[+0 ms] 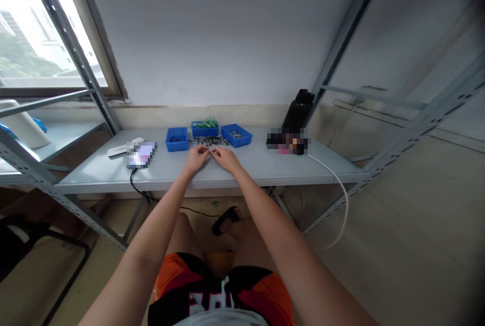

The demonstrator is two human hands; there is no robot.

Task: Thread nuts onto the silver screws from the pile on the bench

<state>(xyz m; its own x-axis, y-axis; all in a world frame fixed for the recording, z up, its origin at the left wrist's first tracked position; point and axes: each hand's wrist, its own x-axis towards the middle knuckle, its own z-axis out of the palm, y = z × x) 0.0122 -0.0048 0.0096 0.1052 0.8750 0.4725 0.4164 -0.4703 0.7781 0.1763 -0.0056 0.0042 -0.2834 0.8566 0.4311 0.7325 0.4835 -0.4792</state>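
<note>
My left hand [196, 158] and my right hand [226, 157] meet over the front half of the shelf table. Fingertips of both are pinched close together; whatever lies between them is too small to make out. Just beyond the fingers is a loose pile of thin black and silver pieces [209, 141]. Around it stand three blue bins. Dark bits lie low in the left bin [177, 147], slender green pieces [206, 123] fill the middle bin [205, 133], and small metallic-looking parts [236, 134] are in the right bin [244, 141].
A phone [142, 155] with a black cable lies left, beside a white object [118, 151]. At right stand a black bottle [298, 111] and a blurred dark item [288, 143], near a white cable [345, 199]. Metal posts [343, 38] frame the grey tabletop [265, 164].
</note>
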